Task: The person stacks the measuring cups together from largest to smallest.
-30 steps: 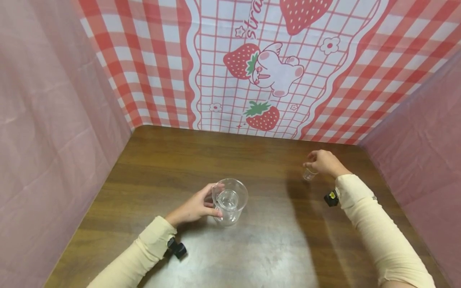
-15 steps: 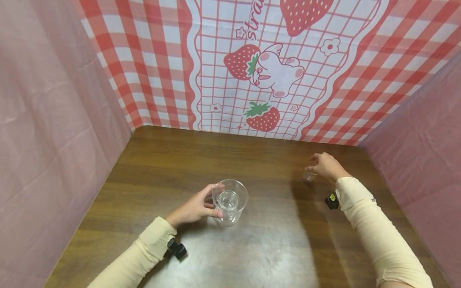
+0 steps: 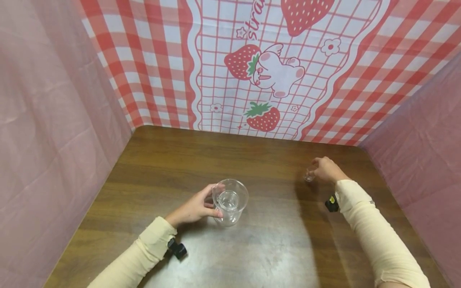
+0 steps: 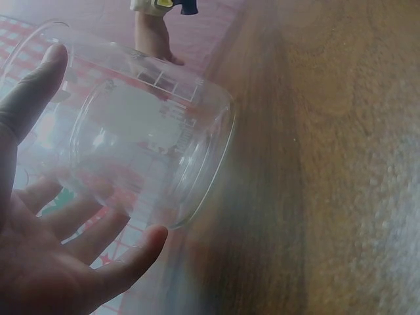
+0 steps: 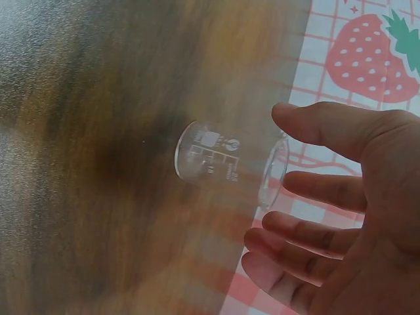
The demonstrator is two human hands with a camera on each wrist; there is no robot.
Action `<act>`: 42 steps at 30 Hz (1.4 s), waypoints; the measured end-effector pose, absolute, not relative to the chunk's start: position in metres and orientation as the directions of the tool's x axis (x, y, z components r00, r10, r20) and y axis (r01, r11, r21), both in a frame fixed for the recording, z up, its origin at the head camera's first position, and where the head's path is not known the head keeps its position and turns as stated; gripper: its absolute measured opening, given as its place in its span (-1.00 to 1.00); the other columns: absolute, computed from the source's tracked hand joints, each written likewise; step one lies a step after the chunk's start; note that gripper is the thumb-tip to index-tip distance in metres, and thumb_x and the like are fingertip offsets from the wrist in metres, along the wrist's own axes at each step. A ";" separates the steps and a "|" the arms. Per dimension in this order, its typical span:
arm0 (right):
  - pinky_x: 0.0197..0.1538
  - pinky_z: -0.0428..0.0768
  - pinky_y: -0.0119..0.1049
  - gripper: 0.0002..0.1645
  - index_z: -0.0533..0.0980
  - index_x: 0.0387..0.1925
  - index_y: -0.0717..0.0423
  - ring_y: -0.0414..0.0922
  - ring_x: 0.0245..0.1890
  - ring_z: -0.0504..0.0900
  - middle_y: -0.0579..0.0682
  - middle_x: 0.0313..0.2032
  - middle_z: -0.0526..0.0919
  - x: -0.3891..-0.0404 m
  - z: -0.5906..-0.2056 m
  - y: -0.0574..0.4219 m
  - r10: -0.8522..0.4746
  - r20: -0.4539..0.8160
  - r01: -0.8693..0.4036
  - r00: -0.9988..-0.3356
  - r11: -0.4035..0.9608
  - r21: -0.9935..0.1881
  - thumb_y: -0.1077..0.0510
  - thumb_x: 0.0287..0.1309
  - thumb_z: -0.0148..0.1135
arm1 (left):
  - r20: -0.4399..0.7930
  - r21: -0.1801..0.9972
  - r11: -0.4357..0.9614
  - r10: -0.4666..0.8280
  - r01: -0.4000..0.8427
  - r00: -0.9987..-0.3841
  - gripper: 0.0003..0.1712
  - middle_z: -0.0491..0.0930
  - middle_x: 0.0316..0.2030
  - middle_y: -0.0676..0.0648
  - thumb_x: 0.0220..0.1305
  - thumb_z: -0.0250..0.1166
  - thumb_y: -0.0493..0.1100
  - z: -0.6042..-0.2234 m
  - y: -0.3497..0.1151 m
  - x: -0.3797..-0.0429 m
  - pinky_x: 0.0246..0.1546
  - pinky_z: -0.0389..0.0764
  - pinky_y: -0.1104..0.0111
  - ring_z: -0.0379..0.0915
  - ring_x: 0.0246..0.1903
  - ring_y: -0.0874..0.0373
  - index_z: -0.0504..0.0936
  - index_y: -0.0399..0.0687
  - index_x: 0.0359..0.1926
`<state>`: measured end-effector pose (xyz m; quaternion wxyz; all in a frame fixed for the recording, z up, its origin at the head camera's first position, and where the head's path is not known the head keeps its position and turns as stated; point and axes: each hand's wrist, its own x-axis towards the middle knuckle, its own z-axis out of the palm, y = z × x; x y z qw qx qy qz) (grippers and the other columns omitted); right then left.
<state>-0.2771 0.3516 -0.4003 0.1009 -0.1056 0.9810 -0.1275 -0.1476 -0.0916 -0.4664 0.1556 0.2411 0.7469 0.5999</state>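
My left hand (image 3: 194, 207) grips a large clear glass beaker (image 3: 232, 218) near the middle of the table, thumb on the near side and fingers round the far side. Inside the large beaker sits a smaller glass beaker (image 4: 125, 131). White printed marks show through the glass in the left wrist view. To the right and farther back, my right hand (image 3: 327, 169) is beside a tiny clear beaker (image 5: 216, 152) with white markings, standing on the table. Its fingers are spread and loosely bent, thumb and forefinger tips right at the tiny beaker's rim.
The brown wooden table (image 3: 173, 160) meets a strawberry-patterned red and white cloth (image 3: 248, 112) at the back. Pink curtains (image 3: 54, 120) hang along the left side and also along the right. Each wrist wears a small black camera (image 3: 177, 249).
My right hand has shifted slightly right and toward me, its fingers drawing from above the tiny beaker to its right side. The left hand and large beaker stay put.
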 end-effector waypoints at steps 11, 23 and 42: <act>0.05 0.56 0.22 -0.34 0.43 0.06 0.53 0.31 -0.08 0.57 0.48 -0.09 0.60 -0.274 -0.403 0.352 -0.245 -0.176 -0.191 -0.954 0.942 -0.276 0.10 0.04 0.35 | 0.054 0.970 0.171 0.542 0.173 -0.839 -0.03 0.24 0.38 -0.36 0.03 0.49 -0.20 -0.465 -0.092 -0.147 0.18 0.59 0.03 0.27 0.30 -0.34 0.16 -0.29 0.38; 0.03 0.55 0.21 -0.45 0.46 0.03 0.49 0.32 -0.06 0.55 0.47 -0.08 0.59 -0.274 -0.406 0.355 -0.249 -0.133 -0.201 -0.959 0.933 -0.298 0.28 -0.04 0.25 | 0.061 0.969 0.168 0.542 0.179 -0.838 -0.03 0.24 0.38 -0.37 0.02 0.49 -0.21 -0.465 -0.091 -0.147 0.17 0.60 0.04 0.27 0.30 -0.34 0.16 -0.30 0.38; 0.02 0.58 0.21 -0.46 0.49 0.02 0.46 0.30 -0.07 0.59 0.42 -0.12 0.64 -0.273 -0.406 0.352 -0.240 -0.140 -0.188 -0.961 0.933 -0.305 0.23 -0.01 0.33 | 0.042 0.976 0.158 0.538 0.149 -0.842 0.00 0.21 0.42 -0.30 0.00 0.51 -0.21 -0.466 -0.090 -0.147 0.21 0.57 0.02 0.24 0.34 -0.28 0.15 -0.23 0.40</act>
